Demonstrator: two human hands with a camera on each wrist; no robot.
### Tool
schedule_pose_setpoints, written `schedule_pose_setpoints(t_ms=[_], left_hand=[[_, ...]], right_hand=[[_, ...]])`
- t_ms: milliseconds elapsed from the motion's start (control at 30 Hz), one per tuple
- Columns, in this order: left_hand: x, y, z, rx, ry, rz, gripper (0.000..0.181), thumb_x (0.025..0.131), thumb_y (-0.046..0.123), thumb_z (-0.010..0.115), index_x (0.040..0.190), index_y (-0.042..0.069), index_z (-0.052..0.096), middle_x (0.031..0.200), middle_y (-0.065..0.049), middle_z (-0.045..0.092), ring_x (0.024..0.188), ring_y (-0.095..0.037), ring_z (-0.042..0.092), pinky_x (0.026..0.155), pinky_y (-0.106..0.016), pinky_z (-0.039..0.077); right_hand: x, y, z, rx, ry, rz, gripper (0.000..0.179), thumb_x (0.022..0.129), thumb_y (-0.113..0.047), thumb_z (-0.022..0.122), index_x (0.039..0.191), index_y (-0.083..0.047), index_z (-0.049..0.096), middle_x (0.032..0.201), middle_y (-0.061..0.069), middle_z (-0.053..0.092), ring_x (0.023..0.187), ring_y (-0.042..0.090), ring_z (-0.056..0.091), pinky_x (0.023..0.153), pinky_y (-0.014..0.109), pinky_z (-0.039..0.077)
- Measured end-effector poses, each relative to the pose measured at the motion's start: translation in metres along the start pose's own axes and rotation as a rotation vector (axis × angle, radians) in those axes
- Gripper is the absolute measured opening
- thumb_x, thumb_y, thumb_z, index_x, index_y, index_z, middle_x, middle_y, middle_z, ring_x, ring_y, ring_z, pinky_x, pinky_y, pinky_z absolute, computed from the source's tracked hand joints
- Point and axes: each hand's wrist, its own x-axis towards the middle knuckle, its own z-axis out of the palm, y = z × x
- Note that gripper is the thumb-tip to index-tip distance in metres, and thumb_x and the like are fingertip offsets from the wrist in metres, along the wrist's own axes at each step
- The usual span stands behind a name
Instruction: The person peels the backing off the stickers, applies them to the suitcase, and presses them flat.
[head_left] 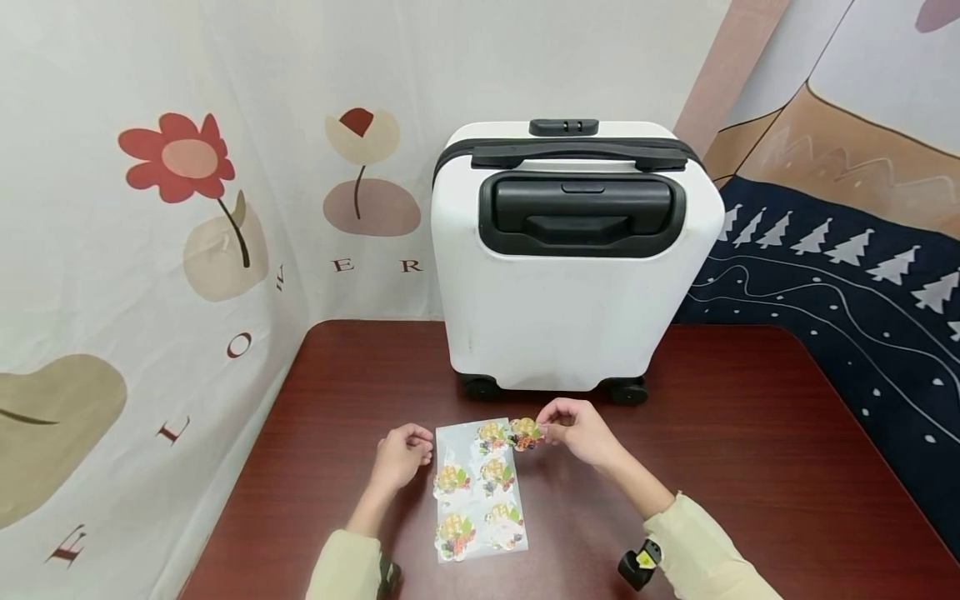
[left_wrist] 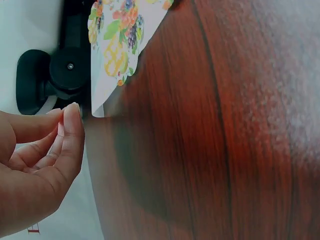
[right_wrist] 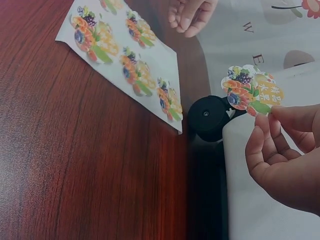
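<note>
My right hand pinches a fruit sticker by its edge, between thumb and fingertips. The sticker has a scalloped outline, printed fruit and yellow patches with Chinese characters. It is held up in front of the suitcase in the right wrist view. On the table lies a white backing sheet with several similar stickers on it. My left hand is beside the sheet's upper left edge, its fingers loosely curled. In the left wrist view its thumb and index tips are close together near a sheet corner, with nothing visible between them.
A white suitcase with black handles and wheels stands at the back of the dark red wooden table. Behind it hang printed cloths, one with flowers, one with mountains and trees.
</note>
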Motion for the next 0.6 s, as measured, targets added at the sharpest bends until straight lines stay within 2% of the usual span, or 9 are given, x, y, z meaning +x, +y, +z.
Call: schedule_pose_setpoints(t_ms=[167, 267, 500, 600], left_hand=[[-0.002, 0.008, 0.003, 0.002, -0.016, 0.047, 0.006, 0.080, -0.008, 0.058, 0.085, -0.007, 0.062, 0.070, -0.007, 0.060, 0.061, -0.017, 0.061, 0.056, -0.026, 0.053], [-0.004, 0.019, 0.006, 0.003, -0.037, 0.084, 0.006, 0.081, -0.005, 0.060, 0.086, -0.005, 0.063, 0.071, -0.005, 0.060, 0.063, -0.018, 0.061, 0.055, -0.025, 0.051], [-0.011, 0.045, 0.017, -0.063, -0.160, 0.197, 0.005, 0.084, 0.000, 0.060, 0.088, -0.004, 0.062, 0.074, -0.006, 0.061, 0.070, -0.032, 0.062, 0.057, -0.024, 0.050], [-0.013, 0.053, 0.022, -0.062, -0.197, 0.238, 0.005, 0.084, 0.002, 0.061, 0.088, -0.001, 0.063, 0.077, -0.005, 0.062, 0.071, -0.027, 0.062, 0.058, -0.023, 0.049]], right_hand=[[0.003, 0.011, -0.001, -0.012, 0.005, -0.011, 0.005, 0.082, 0.007, 0.059, 0.086, 0.009, 0.059, 0.075, 0.020, 0.058, 0.062, 0.016, 0.058, 0.061, 0.030, 0.051], [0.004, 0.011, 0.000, -0.017, 0.006, -0.006, 0.004, 0.082, 0.007, 0.059, 0.086, 0.008, 0.059, 0.076, 0.021, 0.058, 0.063, 0.017, 0.058, 0.061, 0.030, 0.051], [0.000, -0.010, 0.005, -0.023, -0.020, -0.002, 0.005, 0.082, 0.010, 0.057, 0.087, 0.011, 0.058, 0.078, 0.026, 0.057, 0.066, 0.020, 0.060, 0.060, 0.026, 0.049], [-0.004, -0.023, 0.008, -0.025, -0.032, -0.008, 0.005, 0.082, 0.012, 0.055, 0.087, 0.013, 0.057, 0.078, 0.029, 0.056, 0.066, 0.019, 0.059, 0.059, 0.025, 0.049]])
